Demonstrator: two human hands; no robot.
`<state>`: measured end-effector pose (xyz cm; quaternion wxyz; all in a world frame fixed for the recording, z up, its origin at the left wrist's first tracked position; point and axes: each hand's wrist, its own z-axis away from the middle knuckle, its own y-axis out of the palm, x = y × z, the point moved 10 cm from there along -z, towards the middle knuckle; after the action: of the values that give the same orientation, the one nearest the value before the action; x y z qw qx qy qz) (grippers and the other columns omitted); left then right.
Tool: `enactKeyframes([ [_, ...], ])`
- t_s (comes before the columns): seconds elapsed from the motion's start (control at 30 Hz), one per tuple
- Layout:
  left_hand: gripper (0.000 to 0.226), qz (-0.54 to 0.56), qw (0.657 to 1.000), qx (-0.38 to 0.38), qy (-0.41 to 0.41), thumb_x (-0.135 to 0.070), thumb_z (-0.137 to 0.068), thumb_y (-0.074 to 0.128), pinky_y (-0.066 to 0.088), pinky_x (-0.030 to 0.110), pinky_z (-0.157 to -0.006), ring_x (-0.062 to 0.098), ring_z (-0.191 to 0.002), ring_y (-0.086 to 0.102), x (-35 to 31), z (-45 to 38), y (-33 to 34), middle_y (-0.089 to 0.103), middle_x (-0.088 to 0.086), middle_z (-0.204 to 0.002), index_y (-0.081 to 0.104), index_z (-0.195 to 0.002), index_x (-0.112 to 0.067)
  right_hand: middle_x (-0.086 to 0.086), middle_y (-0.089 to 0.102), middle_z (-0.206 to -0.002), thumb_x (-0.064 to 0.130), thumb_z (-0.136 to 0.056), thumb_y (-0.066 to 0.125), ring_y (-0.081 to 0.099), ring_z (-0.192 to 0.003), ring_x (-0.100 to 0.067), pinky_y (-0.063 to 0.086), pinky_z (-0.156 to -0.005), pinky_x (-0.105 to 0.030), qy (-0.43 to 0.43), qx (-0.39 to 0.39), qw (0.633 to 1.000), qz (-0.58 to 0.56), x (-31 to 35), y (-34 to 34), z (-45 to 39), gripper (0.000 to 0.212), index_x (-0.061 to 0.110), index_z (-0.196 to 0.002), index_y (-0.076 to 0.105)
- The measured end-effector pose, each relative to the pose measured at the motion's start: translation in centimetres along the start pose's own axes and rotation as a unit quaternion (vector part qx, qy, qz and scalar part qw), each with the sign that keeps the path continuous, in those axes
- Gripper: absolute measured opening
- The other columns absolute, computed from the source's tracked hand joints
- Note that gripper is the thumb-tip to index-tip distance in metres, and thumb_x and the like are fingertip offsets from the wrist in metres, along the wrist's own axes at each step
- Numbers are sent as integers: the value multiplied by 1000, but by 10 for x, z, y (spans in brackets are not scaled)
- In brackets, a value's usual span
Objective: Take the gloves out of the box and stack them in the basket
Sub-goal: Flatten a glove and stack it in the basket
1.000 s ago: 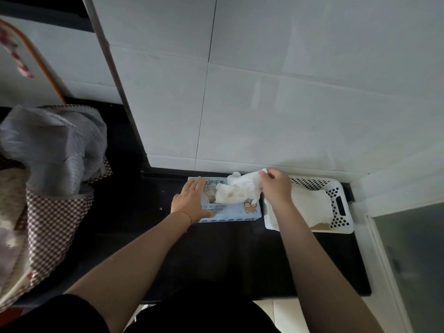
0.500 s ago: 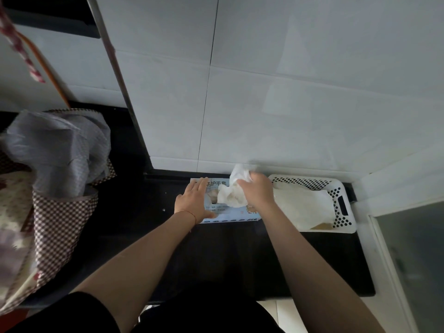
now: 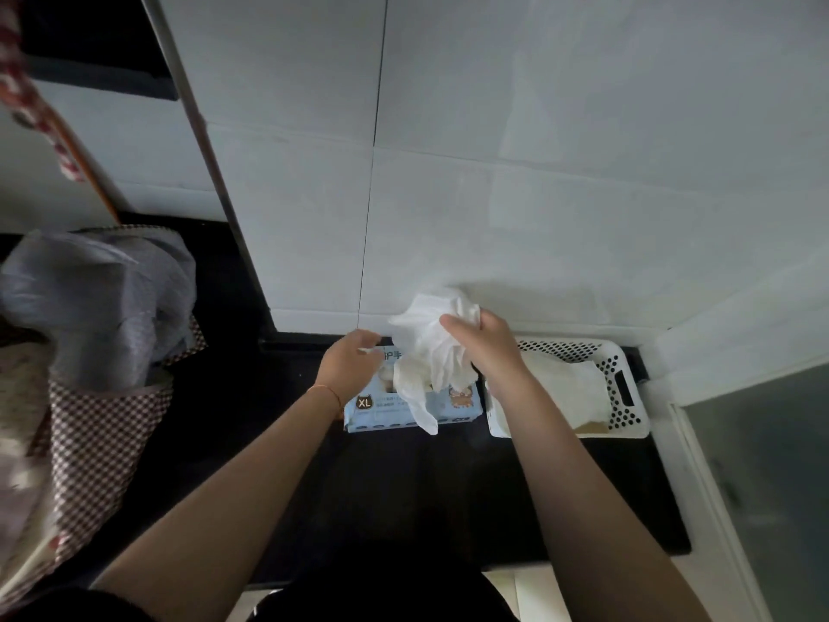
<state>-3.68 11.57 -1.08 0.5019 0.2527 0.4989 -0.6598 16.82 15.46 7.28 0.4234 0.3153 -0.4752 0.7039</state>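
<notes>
One crumpled white glove (image 3: 433, 347) could snag: its tail hangs down over the blue box (image 3: 412, 404), and a quick pull might drag more out or tip the box, since the left hand (image 3: 347, 363), fingers loosely curled and holding nothing, only hovers at its far left corner. Right hand (image 3: 482, 341) is clamped on the glove above the box, just left of the white basket (image 3: 628, 388), where pale gloves already lie on the dark worktop (image 3: 448, 487).
</notes>
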Motion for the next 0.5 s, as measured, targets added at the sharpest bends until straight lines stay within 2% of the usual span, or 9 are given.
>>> enactKeyframes([
  [0.07,38,129,991,37,18,-23,-91,63,48,24,-84,11,-107,63,-19,4,2,66,-6,-122,57,-130,-22,-7,66,-84,37,-86,68,64,-74,-18,47,-68,-31,16,38,999,-36,-4,11,3,27,10,-92,64],
  [0.13,35,159,982,84,50,-28,-88,70,54,25,-84,10,-97,68,-38,10,9,71,-7,-110,61,-122,-24,-8,74,-96,34,-87,69,72,-86,-21,53,-76,-34,23,75,995,-61,-4,22,6,27,12,-101,69],
  [0.2,20,129,989,55,51,-31,-89,70,52,23,-75,12,-79,66,-41,11,3,71,-4,-91,69,-103,-16,-8,73,-101,31,-88,70,71,-90,-20,53,-77,-31,26,75,994,-70,-4,24,6,25,12,-105,69],
  [0.3,31,95,995,-36,22,-30,-93,63,36,22,-57,13,-58,43,-26,9,-21,50,-3,-62,66,-77,-4,-5,70,-103,36,-88,68,66,-96,-18,52,-79,-35,43,10,999,-30,-16,9,0,30,11,-105,68],
  [0.4,41,29,998,-58,-5,-29,-95,57,27,27,-55,16,-57,33,-9,6,-38,36,2,-58,53,-67,1,-2,68,-100,45,-87,66,64,-97,-21,48,-80,-34,61,10,998,24,-28,4,-2,41,9,-107,68],
  [0.5,38,-61,997,-53,-6,-24,-96,50,25,31,-56,18,-59,32,-8,5,-45,34,3,-58,43,-63,-7,-4,64,-119,36,-90,63,61,-105,-21,44,-81,-31,63,-8,995,79,-30,0,-2,43,8,-122,61],
])
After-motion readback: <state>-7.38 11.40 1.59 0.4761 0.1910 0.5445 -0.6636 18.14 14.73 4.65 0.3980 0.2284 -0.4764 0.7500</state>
